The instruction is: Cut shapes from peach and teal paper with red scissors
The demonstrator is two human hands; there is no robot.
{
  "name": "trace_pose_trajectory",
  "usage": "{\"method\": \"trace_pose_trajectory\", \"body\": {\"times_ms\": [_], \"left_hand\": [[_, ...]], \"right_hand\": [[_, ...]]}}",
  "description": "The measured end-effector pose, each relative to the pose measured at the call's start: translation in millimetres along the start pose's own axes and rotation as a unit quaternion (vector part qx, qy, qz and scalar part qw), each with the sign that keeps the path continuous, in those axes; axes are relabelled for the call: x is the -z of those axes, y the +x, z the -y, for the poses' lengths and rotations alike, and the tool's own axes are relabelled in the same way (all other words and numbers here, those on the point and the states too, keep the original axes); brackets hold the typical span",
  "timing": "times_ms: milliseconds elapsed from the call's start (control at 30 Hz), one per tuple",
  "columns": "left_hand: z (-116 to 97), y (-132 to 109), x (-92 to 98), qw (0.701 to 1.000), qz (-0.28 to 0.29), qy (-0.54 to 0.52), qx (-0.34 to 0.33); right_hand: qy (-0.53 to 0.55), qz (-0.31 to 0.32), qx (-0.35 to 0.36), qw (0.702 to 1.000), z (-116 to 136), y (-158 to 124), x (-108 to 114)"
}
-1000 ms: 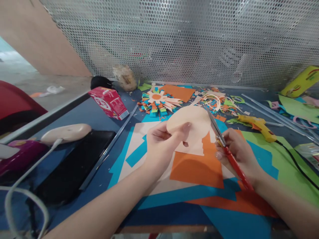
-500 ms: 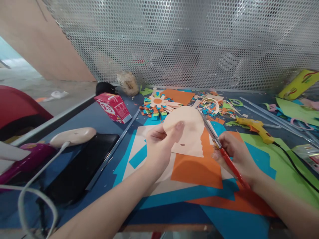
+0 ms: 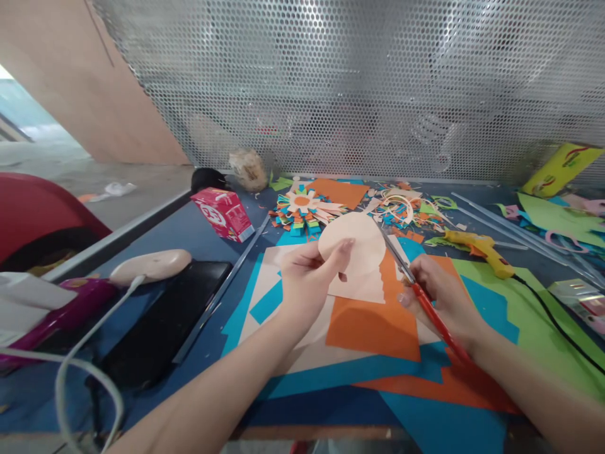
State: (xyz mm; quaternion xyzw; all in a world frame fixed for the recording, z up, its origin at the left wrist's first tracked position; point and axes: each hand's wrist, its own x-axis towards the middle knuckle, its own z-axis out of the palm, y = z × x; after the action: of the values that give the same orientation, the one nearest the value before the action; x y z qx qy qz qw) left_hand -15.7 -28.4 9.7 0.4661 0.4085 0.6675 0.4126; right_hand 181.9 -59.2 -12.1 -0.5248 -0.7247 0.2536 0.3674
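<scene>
At the bottom of the frame, right of centre, a blue sheet hangs over the front edge of the table; if it were brushed by a sleeve or an arm, the loose papers above it could be dragged too. An orange sheet is spread below the hands, and it could be nicked if the blades were lowered too far.

In the middle of the frame, the round cream paper is pinched by the left hand, with the thumb on top. The grip of the right hand is closed around the red-handled scissors, whose blades are pointed at the right edge of the paper; whether the edge is touched cannot be told. The curve could be spoiled by a blade turned inward, or the thin paper could be bent by a pinch at one side only.

Farther, at the right, a yellow glue gun is lying with its black cord loose; it could be pulled if the cord were caught by the right elbow. Beyond, at upper centre, a paper flower is placed against mixed scraps, among which a small cut piece could easily be lost.
</scene>
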Motion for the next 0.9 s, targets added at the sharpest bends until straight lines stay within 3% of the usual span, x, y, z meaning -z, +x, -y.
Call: {"method": "trace_pose_trajectory", "body": {"times_ms": [267, 533, 900], "left_hand": [[-2, 0, 1.5, 0.999, 0.009, 0.025, -0.023], [9, 5, 4.3, 1.000, -0.010, -0.009, 0.002], [-2, 1, 3.1, 0.997, 0.003, 0.067, -0.031]], "right_hand": [[-0.004, 0.015, -0.032, 0.999, 14, 5, 5], [-0.017, 0.007, -0.045, 0.999, 17, 4, 5], [-0.010, 0.017, -0.052, 0.998, 20, 5, 5]]}}
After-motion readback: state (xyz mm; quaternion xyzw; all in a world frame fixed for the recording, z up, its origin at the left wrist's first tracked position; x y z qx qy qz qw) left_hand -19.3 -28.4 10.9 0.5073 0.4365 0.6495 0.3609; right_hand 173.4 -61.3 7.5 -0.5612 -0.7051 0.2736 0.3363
